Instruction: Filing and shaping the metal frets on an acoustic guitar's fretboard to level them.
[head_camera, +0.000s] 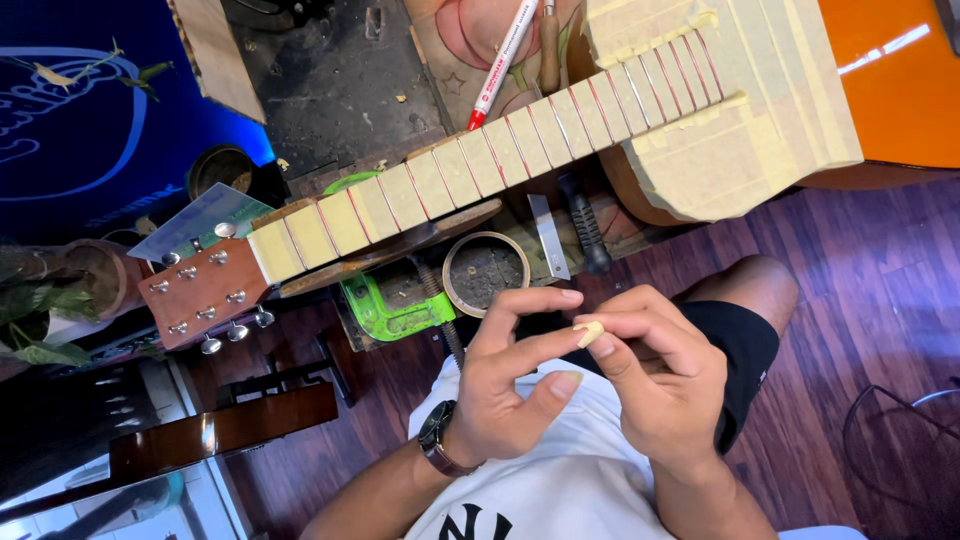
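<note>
— What are the hands doing?

— Both are raised over the person's lap, fingertips meeting. The right hand pinches a small scrap of masking tape, pale yellow, matte and crumpled; the left hand has its fingers half curled, index and thumb narrowed toward the same scrap, touching it at the edge. A dark wristwatch sits on the left wrist.

— And the guitar?

— The guitar neck lies across the bench above the hands, its fretboard covered in the same papery tape in strips, with thin reddish lines showing between them. The glossy orange guitar body is masked in broad tape patches near the neck joint. The headstock is brown wood with shiny metal tuners.

— Anything else?

— A red-and-white marker lies near the neck, and a worn roll of tape just below it.
</note>
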